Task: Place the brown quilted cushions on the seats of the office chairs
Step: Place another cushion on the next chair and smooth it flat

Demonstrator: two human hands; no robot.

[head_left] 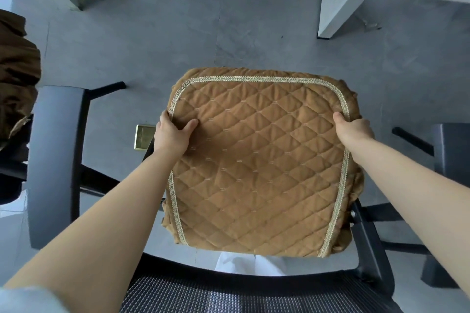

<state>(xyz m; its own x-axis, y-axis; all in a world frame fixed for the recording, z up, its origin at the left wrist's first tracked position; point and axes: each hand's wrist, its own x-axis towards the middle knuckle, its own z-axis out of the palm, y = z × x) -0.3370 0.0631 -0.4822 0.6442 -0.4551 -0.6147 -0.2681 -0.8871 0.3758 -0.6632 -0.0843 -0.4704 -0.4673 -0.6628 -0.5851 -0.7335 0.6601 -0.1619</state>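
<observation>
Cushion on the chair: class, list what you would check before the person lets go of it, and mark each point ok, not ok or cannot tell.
1. Left hand grips the cushion edge: ok.
2. Right hand grips the opposite edge: ok.
3. Quilted side faces up: ok.
4. Cushion lies flat, without big folds: ok.
5. Cushion sits squarely on the seat: cannot tell, the seat is hidden under it.
6. Armrest is clear of the cushion: not ok, the skirt hangs against it.

Both hands point(262, 127) gripping quilted cushion point(259, 165)
</observation>
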